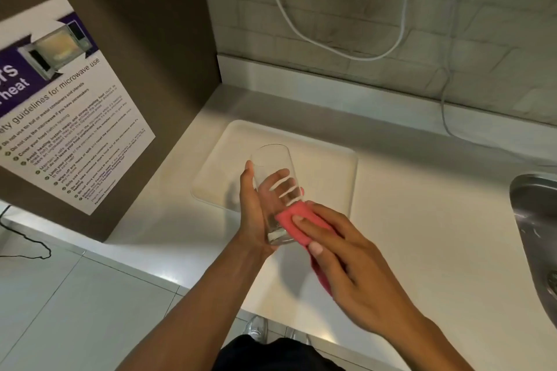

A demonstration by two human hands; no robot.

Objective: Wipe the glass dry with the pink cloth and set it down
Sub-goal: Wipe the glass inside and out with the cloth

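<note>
A clear, empty drinking glass [271, 159] is tilted in the air above the counter, mouth pointing away from me. My left hand [254, 214] grips it around the lower half, fingers showing through the glass. My right hand [340, 250] presses a folded pink cloth [294, 217] against the glass's right side near its base. Part of the cloth hangs under my right palm.
A white tray [331, 166] lies on the white counter [422, 235] just behind the glass. A steel sink [533, 220] sits at the right edge. A brown cabinet side with a microwave poster [60, 99] stands on the left. White cables [446, 105] hang down the tiled wall.
</note>
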